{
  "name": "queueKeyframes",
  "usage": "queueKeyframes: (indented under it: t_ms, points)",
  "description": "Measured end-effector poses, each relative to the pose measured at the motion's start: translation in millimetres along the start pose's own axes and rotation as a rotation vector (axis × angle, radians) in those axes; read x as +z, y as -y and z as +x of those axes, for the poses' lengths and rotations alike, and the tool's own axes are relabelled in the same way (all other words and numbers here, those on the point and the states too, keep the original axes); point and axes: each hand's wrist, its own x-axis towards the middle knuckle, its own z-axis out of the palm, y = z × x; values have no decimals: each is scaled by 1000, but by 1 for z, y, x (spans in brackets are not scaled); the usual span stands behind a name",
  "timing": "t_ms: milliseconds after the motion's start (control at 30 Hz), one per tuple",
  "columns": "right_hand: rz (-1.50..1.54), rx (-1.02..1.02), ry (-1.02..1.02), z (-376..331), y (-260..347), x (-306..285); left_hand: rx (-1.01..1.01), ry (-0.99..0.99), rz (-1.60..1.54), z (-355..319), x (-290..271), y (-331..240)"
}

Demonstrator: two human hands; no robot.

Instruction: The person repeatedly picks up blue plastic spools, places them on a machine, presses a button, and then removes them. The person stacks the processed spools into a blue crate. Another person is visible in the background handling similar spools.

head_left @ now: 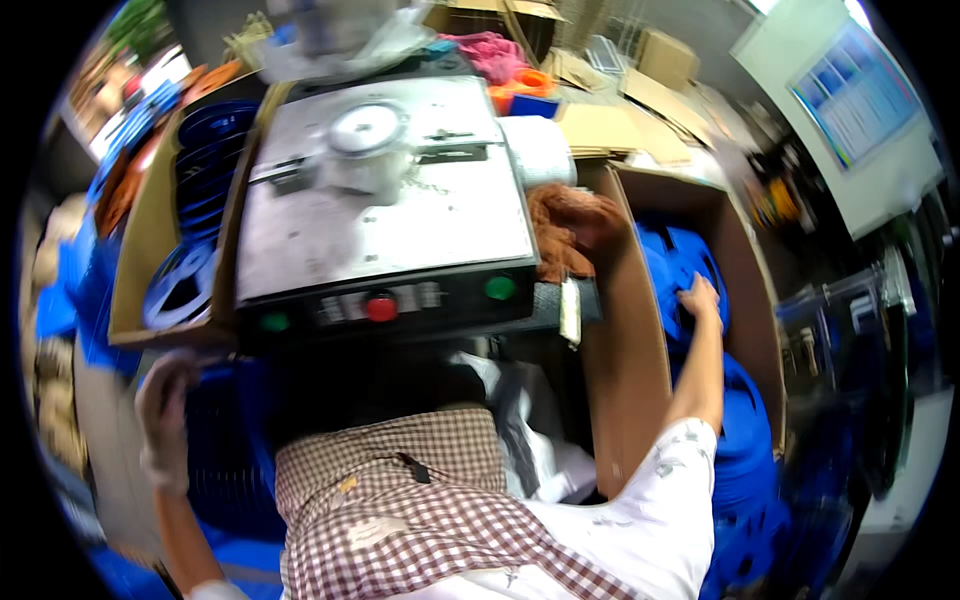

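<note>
My right hand (pixel 702 299) reaches into the cardboard box (pixel 625 330) on the right. Its fingers are curled at the opening of a blue round plastic reel flange (pixel 685 262). More blue plastic parts (pixel 745 420) are stacked nearer to me in that box. My left hand (pixel 168 415), in a pale glove, hangs apart at the left, below the near end of another cardboard box (pixel 125 300). Motion smears its fingers. Between the boxes stands a metal-topped machine (pixel 450 220) with a round piece (pixel 368 130) on top and red and green buttons along its front.
A brown cloth (pixel 560 235) lies beside the machine's right side, near a white roll (pixel 540 150). The left box holds blue reels (pixel 185 285). Flat cardboard (pixel 610 130) and pink material (pixel 490 55) lie behind. A blue basket (pixel 230 440) stands below the machine.
</note>
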Motion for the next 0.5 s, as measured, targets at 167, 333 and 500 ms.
queueKeyframes:
  t_ms: [167,333,500]
  points:
    - [-95,74,-176,-15,-20,1,73,111,129,76,28,-57]
    - [404,-271,-491,4,-84,-11,-31,-54,336,137,-27,20]
    - [907,-527,-379,-122,-16,-78,-265,324,948,165,-65,114]
